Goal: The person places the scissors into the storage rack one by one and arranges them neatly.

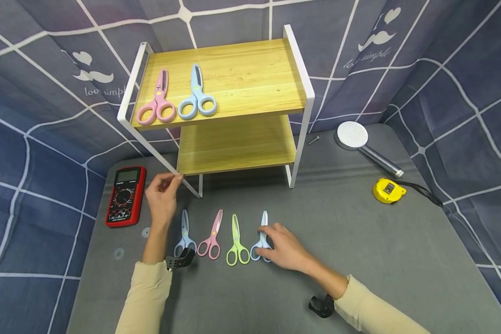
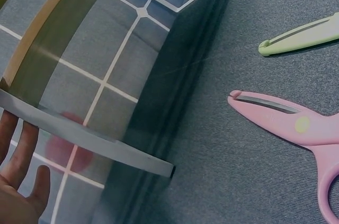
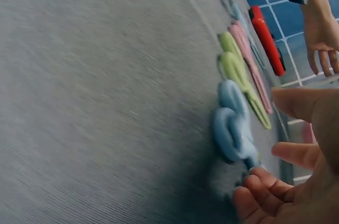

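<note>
My left hand [image 1: 163, 195] grips the front left leg of a two-tier shelf rack [image 1: 244, 74] near its lower shelf; thumb and forefinger are outside the left wrist view. My right hand [image 1: 288, 248] is over light blue scissors [image 1: 264, 219], fingertips touching them, thumb and fingers spread apart. To their left lie green scissors [image 1: 235, 239], pink scissors [image 1: 212, 239] and other blue scissors [image 1: 185, 229], handles toward me. On the rack's top shelf, pink scissors [image 1: 160, 95] and blue scissors [image 1: 197, 95] lie side by side at the left.
A red multimeter [image 1: 126, 196] lies left of the rack, with two washers [image 1: 118, 253] nearby. At the right are a shower head [image 1: 352, 135], a yellow tape measure [image 1: 388, 190] and a screw [image 1: 313, 140]. Checked curtains [image 1: 242, 28] surround the grey table [image 1: 359, 260].
</note>
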`<control>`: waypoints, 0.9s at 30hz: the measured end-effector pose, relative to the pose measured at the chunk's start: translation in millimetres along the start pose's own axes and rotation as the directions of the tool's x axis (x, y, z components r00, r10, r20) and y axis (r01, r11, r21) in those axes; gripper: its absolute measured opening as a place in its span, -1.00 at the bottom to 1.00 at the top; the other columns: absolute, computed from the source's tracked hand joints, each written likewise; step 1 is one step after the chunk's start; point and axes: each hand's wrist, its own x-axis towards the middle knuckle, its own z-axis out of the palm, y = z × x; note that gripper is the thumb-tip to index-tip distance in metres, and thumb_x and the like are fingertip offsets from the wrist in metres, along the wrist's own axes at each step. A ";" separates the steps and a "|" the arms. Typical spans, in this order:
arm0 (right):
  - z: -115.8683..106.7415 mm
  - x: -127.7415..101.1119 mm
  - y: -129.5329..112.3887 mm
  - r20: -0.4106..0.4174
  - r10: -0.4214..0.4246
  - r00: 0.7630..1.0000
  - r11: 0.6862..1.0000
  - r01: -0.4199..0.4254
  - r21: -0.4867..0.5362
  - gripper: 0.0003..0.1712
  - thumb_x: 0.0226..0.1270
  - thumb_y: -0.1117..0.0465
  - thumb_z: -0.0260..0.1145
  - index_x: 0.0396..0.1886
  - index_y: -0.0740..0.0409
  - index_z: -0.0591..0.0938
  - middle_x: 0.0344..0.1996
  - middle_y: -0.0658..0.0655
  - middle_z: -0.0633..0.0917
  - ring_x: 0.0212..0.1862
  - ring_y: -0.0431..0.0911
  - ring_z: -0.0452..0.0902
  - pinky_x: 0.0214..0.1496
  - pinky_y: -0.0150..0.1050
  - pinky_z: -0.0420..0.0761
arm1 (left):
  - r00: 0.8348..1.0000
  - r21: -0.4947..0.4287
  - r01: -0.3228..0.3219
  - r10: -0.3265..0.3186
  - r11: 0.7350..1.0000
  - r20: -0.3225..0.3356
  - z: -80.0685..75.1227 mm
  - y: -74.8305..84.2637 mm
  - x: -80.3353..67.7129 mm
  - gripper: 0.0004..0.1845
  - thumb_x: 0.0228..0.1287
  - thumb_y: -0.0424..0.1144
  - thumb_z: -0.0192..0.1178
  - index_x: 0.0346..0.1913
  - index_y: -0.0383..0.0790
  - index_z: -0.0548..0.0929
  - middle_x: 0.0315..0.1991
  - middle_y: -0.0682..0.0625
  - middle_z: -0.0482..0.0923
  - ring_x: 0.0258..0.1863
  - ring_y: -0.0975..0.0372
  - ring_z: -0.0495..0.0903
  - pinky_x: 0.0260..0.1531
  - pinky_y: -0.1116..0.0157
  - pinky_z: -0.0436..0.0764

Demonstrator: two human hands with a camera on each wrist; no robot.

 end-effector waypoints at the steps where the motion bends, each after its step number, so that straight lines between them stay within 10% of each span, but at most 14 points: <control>1: 2.3 -2.2 0.4 0.017 -0.004 1.000 1.000 0.004 -0.014 -0.40 0.17 0.07 0.48 0.17 0.20 0.58 -0.36 0.03 0.45 -0.38 -0.19 0.22 -0.39 -0.29 0.28 | 1.000 0.000 -0.001 0.001 1.000 0.001 0.0 0.0 0.0 -0.91 0.23 -0.58 0.25 -0.26 -0.60 0.58 -0.41 0.18 0.61 -0.42 0.38 0.57 -0.36 0.46 0.52; 12: 16.4 -9.5 -0.4 0.064 -0.098 0.993 0.959 0.112 -0.262 -0.25 -0.05 0.05 0.62 0.17 0.20 0.59 -0.27 0.07 0.42 -0.28 -0.13 0.25 -0.31 -0.26 0.39 | 1.000 -0.063 -0.003 0.003 0.998 0.006 0.0 0.9 0.1 -0.82 0.23 -0.59 0.24 -0.23 -0.74 0.50 -0.42 0.14 0.62 -0.44 0.37 0.58 -0.38 0.48 0.52; 27: 10.5 -7.5 1.9 0.098 -0.074 0.992 0.978 0.091 -0.187 -0.42 -0.03 0.20 0.60 0.04 0.10 0.61 -0.31 0.04 0.52 -0.36 -0.15 0.38 -0.39 -0.23 0.43 | 1.000 -0.057 0.003 -0.003 0.998 0.008 -0.8 -0.1 0.5 -0.81 0.23 -0.58 0.26 -0.23 -0.73 0.52 -0.42 0.14 0.63 -0.45 0.36 0.58 -0.40 0.48 0.51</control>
